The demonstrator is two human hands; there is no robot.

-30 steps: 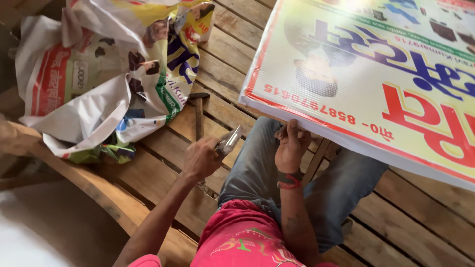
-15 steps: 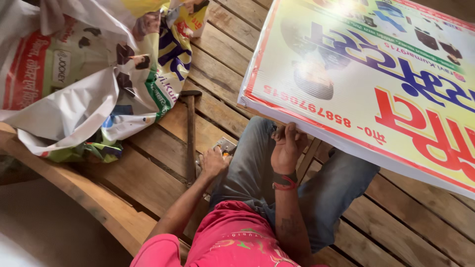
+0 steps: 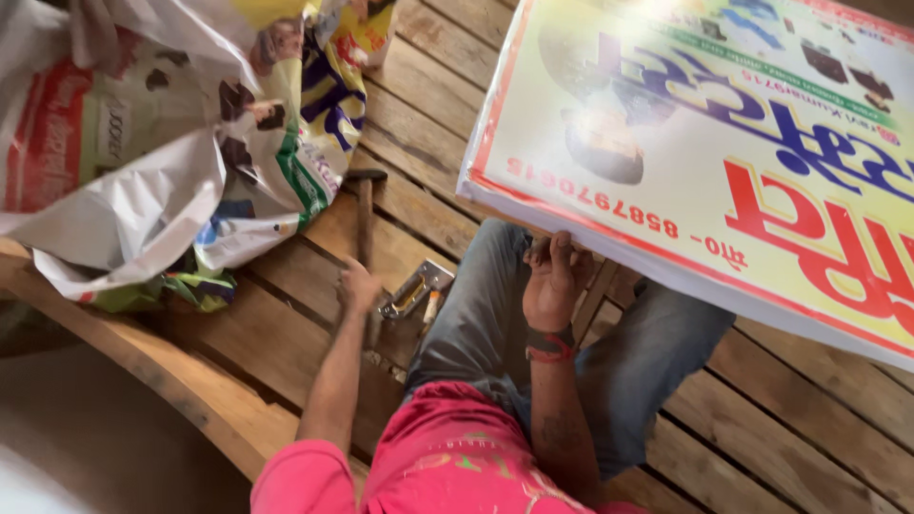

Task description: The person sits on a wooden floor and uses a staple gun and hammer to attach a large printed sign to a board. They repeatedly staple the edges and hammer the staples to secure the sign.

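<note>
My left hand point(image 3: 355, 286) is closed around the wooden handle of a hammer point(image 3: 365, 214) that lies on the slatted wooden platform point(image 3: 790, 419), its metal head pointing away from me. A metal staple gun point(image 3: 416, 288) rests on the planks just right of that hand, beside my knee. With its fingers curled under the near edge, my right hand point(image 3: 552, 281) grips a large printed sign board point(image 3: 685, 143) with a red border. The board rests tilted over my legs.
A heap of crumpled printed plastic sheets point(image 3: 171, 143) lies at the upper left, close to the hammer head. The platform's curved wooden rim point(image 3: 162, 371) runs along the left, with the floor below it.
My left hand has set the staple gun down on the planks by my knee and moved left onto the hammer handle. My right hand stays on the board's edge.
</note>
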